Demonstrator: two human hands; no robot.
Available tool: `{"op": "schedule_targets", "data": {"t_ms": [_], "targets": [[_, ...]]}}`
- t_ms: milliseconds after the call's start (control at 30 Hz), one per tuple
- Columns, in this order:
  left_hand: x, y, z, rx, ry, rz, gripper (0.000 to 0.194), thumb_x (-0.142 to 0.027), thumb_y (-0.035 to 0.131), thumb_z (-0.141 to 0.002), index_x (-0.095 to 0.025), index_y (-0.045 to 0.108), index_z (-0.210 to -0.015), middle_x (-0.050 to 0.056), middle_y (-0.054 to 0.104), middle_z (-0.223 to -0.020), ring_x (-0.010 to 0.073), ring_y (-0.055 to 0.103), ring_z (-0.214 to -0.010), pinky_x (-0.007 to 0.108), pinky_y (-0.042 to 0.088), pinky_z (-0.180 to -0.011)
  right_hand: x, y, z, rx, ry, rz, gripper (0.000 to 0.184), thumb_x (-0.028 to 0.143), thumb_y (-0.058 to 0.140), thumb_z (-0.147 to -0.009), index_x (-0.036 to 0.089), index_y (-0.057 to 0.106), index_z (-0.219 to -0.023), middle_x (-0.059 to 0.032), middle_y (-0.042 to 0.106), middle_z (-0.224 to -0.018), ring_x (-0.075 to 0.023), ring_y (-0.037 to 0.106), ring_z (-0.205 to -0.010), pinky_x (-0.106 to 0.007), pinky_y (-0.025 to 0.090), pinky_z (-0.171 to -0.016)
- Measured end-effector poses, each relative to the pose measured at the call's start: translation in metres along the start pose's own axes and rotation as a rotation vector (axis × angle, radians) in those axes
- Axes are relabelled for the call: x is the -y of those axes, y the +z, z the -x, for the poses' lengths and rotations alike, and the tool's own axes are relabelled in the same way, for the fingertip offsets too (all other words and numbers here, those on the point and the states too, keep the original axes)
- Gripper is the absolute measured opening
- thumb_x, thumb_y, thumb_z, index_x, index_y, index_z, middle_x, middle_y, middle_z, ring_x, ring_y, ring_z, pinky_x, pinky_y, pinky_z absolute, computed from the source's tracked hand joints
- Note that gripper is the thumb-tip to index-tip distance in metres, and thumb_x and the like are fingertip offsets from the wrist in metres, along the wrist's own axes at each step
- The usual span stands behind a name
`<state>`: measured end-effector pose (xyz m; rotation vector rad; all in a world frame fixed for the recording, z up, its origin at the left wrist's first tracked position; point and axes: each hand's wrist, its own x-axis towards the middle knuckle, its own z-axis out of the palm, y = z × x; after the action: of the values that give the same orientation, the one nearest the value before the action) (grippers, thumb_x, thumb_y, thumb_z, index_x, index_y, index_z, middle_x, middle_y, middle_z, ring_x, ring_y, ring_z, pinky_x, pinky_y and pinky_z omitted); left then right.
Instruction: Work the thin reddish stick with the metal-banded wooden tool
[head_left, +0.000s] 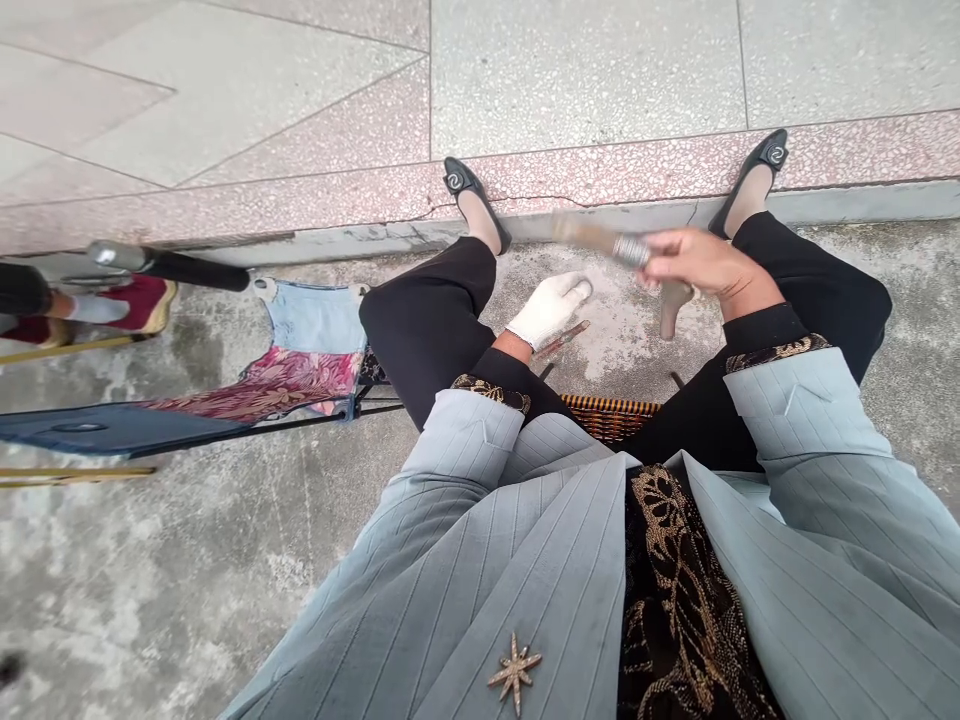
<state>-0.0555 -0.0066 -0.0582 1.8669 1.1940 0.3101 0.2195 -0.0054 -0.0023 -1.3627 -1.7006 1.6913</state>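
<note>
My left hand [551, 310], in a white knit glove, is over the ground between my knees with its fingers curled closed. What it holds, if anything, is hidden. Just below it a thin reddish-brown stick [562, 341] shows; whether the hand touches it I cannot tell. My bare right hand [701, 265] is closed around a tool [631, 250] with a silvery banded collar. Its tan end points left and is smeared by motion, so the kind of tool is unclear. A brown tapered piece [673, 308] shows below my right hand, partly covered by it.
I sit on a woven wicker seat [611, 418], feet against a raised terrazzo step [585, 180]. To the left stands a folding chair [315, 330] with denim and floral cloth. Another person's red shoe [142, 300] and a dark tube with a silver end [172, 265] are farther left.
</note>
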Motion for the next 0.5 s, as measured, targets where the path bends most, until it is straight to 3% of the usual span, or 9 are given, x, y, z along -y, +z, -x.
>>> {"op": "schedule_targets", "data": {"t_ms": [67,100,167,333,433,500], "targets": [[-0.001,0.004,0.001,0.095,-0.012,0.032,0.032,-0.038,0.045,-0.097,-0.017,0.067,-0.088,0.002,0.061,-0.072,0.0173,0.055,-0.070,0.030,0.046,-0.070,-0.005,-0.007,-0.003,-0.329,-0.003,-0.045,0.037,0.049,0.075,-0.092,0.020,0.079,-0.114,-0.0065,0.072,-0.093,-0.0213,0.067,-0.083,-0.033,0.060,-0.073],[-0.002,0.005,0.003,0.155,-0.011,0.048,0.032,-0.040,0.047,-0.096,-0.016,0.067,-0.089,0.001,0.059,-0.070,0.0166,0.054,-0.068,0.029,0.046,-0.069,-0.010,-0.009,-0.007,-0.429,0.044,-0.010,0.035,0.049,0.072,-0.095,0.019,0.078,-0.112,-0.0076,0.071,-0.091,-0.0222,0.067,-0.083,-0.034,0.060,-0.075],[-0.003,0.008,0.006,0.259,0.002,0.078,0.031,-0.042,0.051,-0.094,-0.016,0.068,-0.091,0.000,0.058,-0.069,0.0155,0.052,-0.066,0.028,0.045,-0.068,-0.020,-0.011,-0.014,-0.511,0.180,0.142,0.031,0.045,0.069,-0.099,0.017,0.076,-0.110,-0.0087,0.069,-0.087,-0.0237,0.067,-0.084,-0.037,0.058,-0.080],[-0.004,0.008,0.010,0.317,0.089,0.126,0.034,-0.047,0.053,-0.093,-0.017,0.068,-0.090,0.001,0.062,-0.075,0.0161,0.055,-0.071,0.029,0.047,-0.073,-0.023,-0.002,-0.025,-0.361,0.399,0.658,0.024,0.031,0.067,-0.102,0.013,0.075,-0.114,-0.0143,0.074,-0.103,-0.0283,0.069,-0.101,-0.038,0.052,-0.091],[-0.004,0.006,0.009,0.284,0.151,0.118,0.033,-0.047,0.054,-0.093,-0.017,0.066,-0.086,0.001,0.064,-0.077,0.0164,0.057,-0.076,0.029,0.048,-0.077,-0.014,0.011,-0.029,-0.189,0.491,0.901,0.024,0.030,0.067,-0.101,0.017,0.077,-0.117,-0.0179,0.075,-0.122,-0.0338,0.068,-0.114,-0.039,0.052,-0.092],[-0.003,0.005,0.008,0.221,0.165,0.099,0.031,-0.044,0.052,-0.093,-0.017,0.067,-0.087,0.001,0.064,-0.079,0.0166,0.057,-0.077,0.029,0.048,-0.080,-0.011,0.020,-0.030,-0.052,0.525,0.960,0.023,0.029,0.070,-0.099,0.019,0.080,-0.116,-0.0176,0.075,-0.123,-0.0343,0.069,-0.113,-0.039,0.052,-0.090]]}}
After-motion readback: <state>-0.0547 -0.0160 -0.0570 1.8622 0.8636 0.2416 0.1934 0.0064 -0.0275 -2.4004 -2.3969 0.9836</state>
